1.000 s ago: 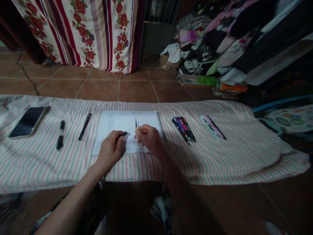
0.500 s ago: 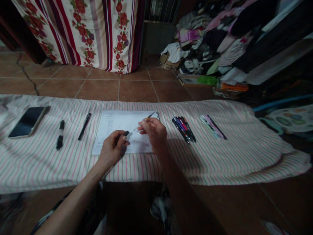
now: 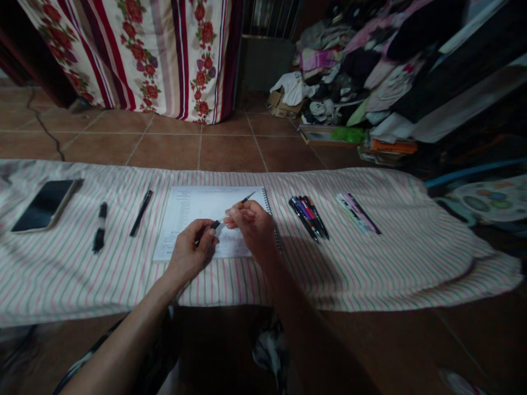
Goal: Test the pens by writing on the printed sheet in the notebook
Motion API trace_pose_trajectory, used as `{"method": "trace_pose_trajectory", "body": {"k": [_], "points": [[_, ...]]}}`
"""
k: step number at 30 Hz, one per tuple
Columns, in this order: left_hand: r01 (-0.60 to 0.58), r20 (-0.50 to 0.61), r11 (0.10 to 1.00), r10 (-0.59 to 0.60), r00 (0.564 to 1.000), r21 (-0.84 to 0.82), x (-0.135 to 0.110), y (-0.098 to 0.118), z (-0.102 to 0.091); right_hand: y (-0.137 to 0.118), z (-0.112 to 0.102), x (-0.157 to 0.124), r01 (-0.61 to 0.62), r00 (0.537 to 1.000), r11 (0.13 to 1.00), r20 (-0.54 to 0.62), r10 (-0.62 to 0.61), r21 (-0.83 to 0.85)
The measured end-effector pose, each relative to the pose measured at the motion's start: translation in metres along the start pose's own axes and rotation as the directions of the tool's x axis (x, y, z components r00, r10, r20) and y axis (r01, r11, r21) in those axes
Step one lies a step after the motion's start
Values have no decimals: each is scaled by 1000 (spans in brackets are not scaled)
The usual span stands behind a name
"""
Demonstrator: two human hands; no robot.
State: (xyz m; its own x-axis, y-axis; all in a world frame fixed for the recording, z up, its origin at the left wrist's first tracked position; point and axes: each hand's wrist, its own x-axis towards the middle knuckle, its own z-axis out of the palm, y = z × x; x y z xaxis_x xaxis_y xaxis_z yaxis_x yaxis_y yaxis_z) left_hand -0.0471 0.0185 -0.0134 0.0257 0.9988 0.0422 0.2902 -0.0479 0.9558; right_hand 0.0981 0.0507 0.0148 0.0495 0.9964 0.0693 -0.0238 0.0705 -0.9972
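My left hand (image 3: 191,248) is closed around a short black pen barrel (image 3: 214,224), whose end pokes out past the thumb; the rest is hidden in the fingers. My right hand (image 3: 256,227) pinches a slim pen refill (image 3: 248,198), its dark pointed tip aimed up and to the right. The refill's pale rear end meets the mouth of the barrel; how deep it sits I cannot tell. Both hands hover over a spiral notebook (image 3: 197,200) with a printed, partly written page.
Left of the notebook lie a black pen (image 3: 141,213), a black marker (image 3: 99,227) and a phone (image 3: 45,206). To the right are a bunch of pens (image 3: 309,216) and a pastel group of pens (image 3: 358,213). Striped cloth (image 3: 395,258) covers the surface.
My right hand has moved slightly left and down, bringing the refill's rear end from a gap up to the black barrel. My left hand has stayed nearly still.
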Motion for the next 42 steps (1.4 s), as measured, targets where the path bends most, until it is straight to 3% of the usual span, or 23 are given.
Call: {"method": "trace_pose_trajectory", "body": {"k": [8,13,20,27,34,42], "points": [[-12,-6,1000,12,1000,29,0,-1,1,2,-2,-2,9,998,995,67,-2,-101],[20,-1,996,-20,1000,-87,1,1,3,1,0,-4,78,995,961,75,-60,-265],[9,-18,986,-12,1000,-164,2,12,4,3,7,-8,20,983,989,186,7,-147],[22,-40,975,-31,999,-221,2,10,4,9,7,-6,64,990,997,132,-58,-47],[8,-4,977,-10,1000,-211,3,1,6,9,4,-6,38,999,996,26,-36,-81],[11,-15,970,-15,1000,-242,2,10,6,4,4,-7,108,994,983,-4,-109,-147]]}}
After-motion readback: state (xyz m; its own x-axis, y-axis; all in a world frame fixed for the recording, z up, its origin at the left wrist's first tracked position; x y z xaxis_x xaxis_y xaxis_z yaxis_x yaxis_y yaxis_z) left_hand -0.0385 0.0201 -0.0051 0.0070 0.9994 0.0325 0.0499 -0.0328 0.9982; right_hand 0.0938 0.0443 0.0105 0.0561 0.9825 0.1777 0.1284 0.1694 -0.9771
